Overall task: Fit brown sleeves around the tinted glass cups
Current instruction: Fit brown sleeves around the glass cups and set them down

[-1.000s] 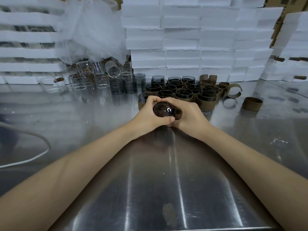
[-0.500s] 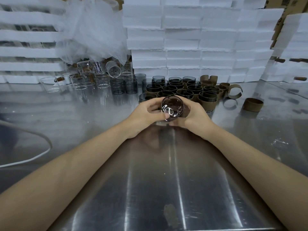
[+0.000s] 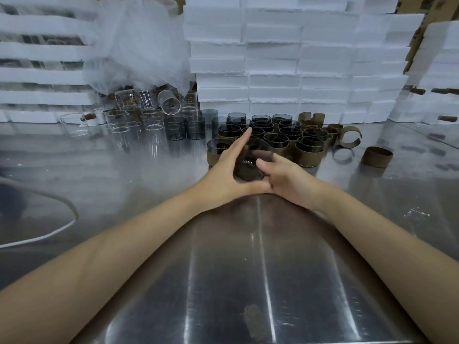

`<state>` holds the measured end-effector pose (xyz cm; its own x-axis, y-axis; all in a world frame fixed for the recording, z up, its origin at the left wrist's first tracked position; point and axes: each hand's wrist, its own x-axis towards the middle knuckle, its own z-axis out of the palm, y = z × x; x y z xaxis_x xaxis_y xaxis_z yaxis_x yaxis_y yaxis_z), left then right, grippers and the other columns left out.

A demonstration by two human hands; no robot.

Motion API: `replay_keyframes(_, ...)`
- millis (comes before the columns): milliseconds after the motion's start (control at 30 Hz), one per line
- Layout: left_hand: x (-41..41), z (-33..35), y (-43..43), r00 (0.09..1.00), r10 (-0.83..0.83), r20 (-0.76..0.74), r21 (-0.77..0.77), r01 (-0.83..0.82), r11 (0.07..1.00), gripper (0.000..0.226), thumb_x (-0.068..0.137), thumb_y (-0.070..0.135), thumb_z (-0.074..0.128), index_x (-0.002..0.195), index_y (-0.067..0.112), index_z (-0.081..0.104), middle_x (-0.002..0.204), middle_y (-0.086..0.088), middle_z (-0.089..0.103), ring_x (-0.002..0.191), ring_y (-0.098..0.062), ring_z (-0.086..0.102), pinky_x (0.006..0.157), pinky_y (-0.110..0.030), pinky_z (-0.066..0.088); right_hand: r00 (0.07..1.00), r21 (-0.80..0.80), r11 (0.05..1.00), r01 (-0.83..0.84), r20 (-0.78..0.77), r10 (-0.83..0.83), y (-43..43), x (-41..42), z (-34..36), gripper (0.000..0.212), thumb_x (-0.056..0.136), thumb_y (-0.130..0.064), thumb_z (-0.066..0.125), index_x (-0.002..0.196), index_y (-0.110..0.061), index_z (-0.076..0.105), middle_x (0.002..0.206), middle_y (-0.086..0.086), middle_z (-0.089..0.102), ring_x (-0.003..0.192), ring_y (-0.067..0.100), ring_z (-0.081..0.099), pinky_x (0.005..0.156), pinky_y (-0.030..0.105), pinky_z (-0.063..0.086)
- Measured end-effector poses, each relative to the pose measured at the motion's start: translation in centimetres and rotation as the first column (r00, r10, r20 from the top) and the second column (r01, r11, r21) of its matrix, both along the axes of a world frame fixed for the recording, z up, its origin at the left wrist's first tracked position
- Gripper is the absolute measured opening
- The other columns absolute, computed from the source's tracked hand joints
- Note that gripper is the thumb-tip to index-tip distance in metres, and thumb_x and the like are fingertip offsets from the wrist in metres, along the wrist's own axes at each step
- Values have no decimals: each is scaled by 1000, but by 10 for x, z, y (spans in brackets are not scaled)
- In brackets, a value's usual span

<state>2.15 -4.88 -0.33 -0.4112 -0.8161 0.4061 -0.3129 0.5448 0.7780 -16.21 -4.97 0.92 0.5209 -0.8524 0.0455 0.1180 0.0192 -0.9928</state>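
cup (image 3: 249, 165) between my left hand (image 3: 223, 177) and right hand (image 3: 290, 181) | sleeved cups (image 3: 308, 151) just behind | loose sleeves (image 3: 377, 157) right of them | bare cups (image 3: 175, 128) left | foam stacks (image 3: 273, 58) rearmost

Nearer than the grip on the cup (image 3: 249, 167), the table (image 3: 248, 281) lies bare between the forearms, down to its edge. Just beyond the grip a tight block of sleeved cups (image 3: 285, 139) bars the way; one sleeved cup (image 3: 217, 151) sits right against the left hand (image 3: 223, 170). Beyond-left stand bare cups (image 3: 185, 127) and clear glasses (image 3: 129, 120). Left of the grip the table is open out to a cable (image 3: 37, 238). Right of it there is room up to a sleeve (image 3: 377, 157) and loose sleeves (image 3: 347, 137). Foam blocks (image 3: 273, 70) wall the far side.
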Motion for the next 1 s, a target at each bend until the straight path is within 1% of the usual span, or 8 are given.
replay_keyframes(67, -1, -3, 2, 998, -27, 62, -110, 34, 993, 110, 71, 46, 83, 150, 48, 6, 160, 14, 13, 145, 4, 19, 110, -10, 26, 995, 62, 993, -96, 26, 95, 2, -2, 3, 62, 88, -34, 57, 143, -10, 40, 134, 19, 57, 120, 36, 57, 103, 46, 46)
replay_keyframes(133, -2, -3, 3, 998, -5, 70, -235, 21, 972, 98, 75, 35, 84, 148, 38, 19, 153, 7, 23, 140, 4, 25, 106, -5, 27, 983, 88, 981, -173, 68, 168, 3, -3, 6, 58, 93, -39, 50, 143, -11, 40, 139, 18, 52, 128, 37, 50, 106, 46, 43)
replay_keyframes(200, -1, 0, 4, 999, 27, 47, -300, -12, 954, 80, 76, 33, 82, 141, 31, 36, 142, 5, 36, 133, 4, 35, 107, -9, 28, 980, 88, 978, -191, 80, 184, 4, -4, 7, 54, 95, -43, 46, 140, -13, 45, 136, 15, 55, 126, 35, 52, 104, 48, 45)
replay_keyframes(367, 0, 4, 7, 998, 50, 42, -197, -41, 980, 65, 77, 41, 78, 132, 39, 44, 131, 9, 45, 120, 11, 43, 100, -5, 32, 985, 141, 975, -170, 40, 166, 5, -2, 9, 55, 91, -54, 45, 122, -11, 56, 112, 10, 69, 99, 31, 67, 87, 39, 55)
replay_keyframes(567, -1, 9, 8, 997, 69, 18, -149, -65, 987, 53, 86, 30, 74, 133, 36, 50, 131, 6, 52, 121, 0, 49, 102, -10, 35, 990, 183, 973, -142, 4, 143, 3, -2, 9, 62, 87, -60, 43, 112, -8, 65, 94, 13, 70, 93, 31, 70, 83, 36, 57)
replay_keyframes(767, 0, 12, 9, 997, 77, -4, -116, -77, 990, 40, 95, 29, 62, 134, 26, 55, 129, 3, 56, 118, 0, 51, 102, -14, 37, 991, 193, 973, -125, -21, 132, 0, -2, 8, 70, 87, -60, 44, 124, -1, 56, 95, 19, 67, 83, 27, 69, 81, 36, 57)
replay_keyframes(867, 0, 14, 11, 997, 81, -8, -174, -82, 981, 33, 101, 24, 51, 133, 19, 57, 123, 5, 58, 120, -2, 51, 105, -20, 38, 992, 199, 972, -121, 1, 124, 0, -2, 8, 63, 89, -57, 48, 122, -4, 54, 90, 14, 62, 75, 21, 64, 86, 39, 55)
replay_keyframes(1000, 0, 13, 14, 991, 108, -79, -188, -121, 975, 40, 107, 26, 30, 129, 15, 62, 113, 16, 61, 104, 7, 56, 93, -7, 36, 986, 228, 960, -164, 4, 167, 0, -4, 7, 64, 85, -53, 57, 121, -1, 54, 94, 14, 61, 78, 21, 63, 89, 40, 54)
